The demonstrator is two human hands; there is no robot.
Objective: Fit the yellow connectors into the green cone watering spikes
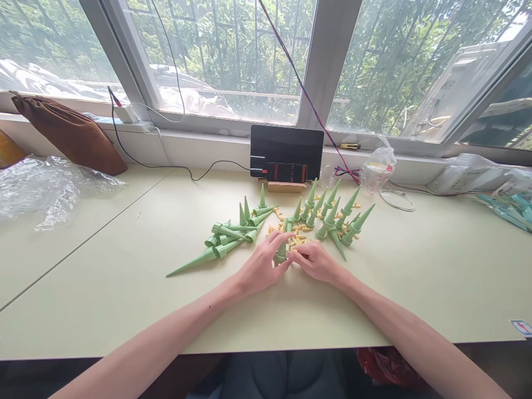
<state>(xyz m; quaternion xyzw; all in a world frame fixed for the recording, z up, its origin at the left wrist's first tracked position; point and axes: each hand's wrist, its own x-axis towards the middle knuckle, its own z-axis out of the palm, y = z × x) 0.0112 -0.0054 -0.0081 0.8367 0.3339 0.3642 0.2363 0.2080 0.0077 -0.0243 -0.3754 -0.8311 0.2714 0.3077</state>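
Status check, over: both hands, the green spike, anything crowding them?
Left hand shut on green spike. Right hand fingertips beside it, hold unclear. Loose yellow bits and other spikes just beyond.

Your spike [282,250] is green, a thin cone with a wide round end. It sits just below the middle of the frame, point up and wide end low, pinched in your left hand [261,267]. Small yellow bits [297,240] lie scattered just behind it, by your right hand [318,260].
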